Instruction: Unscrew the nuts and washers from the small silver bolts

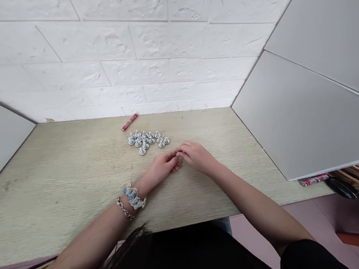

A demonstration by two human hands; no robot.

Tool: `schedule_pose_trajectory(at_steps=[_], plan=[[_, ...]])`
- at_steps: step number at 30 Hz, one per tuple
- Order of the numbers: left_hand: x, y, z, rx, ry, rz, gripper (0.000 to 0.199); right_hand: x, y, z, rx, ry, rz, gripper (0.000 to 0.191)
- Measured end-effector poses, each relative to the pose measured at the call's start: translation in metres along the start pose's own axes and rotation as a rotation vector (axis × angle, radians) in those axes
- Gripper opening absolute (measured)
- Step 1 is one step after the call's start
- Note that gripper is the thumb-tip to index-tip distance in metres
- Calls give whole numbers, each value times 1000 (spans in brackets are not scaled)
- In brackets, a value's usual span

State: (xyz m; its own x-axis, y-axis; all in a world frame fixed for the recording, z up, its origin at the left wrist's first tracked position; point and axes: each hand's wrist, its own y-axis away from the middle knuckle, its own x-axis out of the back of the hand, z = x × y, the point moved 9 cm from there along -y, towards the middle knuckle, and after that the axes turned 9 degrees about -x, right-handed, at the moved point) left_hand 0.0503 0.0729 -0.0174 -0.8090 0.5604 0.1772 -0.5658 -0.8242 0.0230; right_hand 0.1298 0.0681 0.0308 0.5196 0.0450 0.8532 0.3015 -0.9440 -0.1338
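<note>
On the near right side of the bolt cluster (145, 146), the left hand (161, 167) and right hand (198, 155) met fingertip to fingertip, pinched on a small part (177, 153), mostly hidden. An uneven pinch could have let the part slip onto the tabletop (71, 166); a forward swing could have toppled the nearest bolts. The part's heading and long axis could not be determined. The clustered bolts stood largely upright, shanks upward. Beyond the cluster, a red tube (129, 122) lay slantwise, its far end rightward.
</note>
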Motion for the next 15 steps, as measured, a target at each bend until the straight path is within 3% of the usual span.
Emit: schedule_pose_trajectory(at_steps=[9,15], plan=[[1,0,1,-4,19,15,20,9,4,-7,81,-75,35,29],[2,1,-1,15,8,30,18,4,3,-7,113,-106,4,31]])
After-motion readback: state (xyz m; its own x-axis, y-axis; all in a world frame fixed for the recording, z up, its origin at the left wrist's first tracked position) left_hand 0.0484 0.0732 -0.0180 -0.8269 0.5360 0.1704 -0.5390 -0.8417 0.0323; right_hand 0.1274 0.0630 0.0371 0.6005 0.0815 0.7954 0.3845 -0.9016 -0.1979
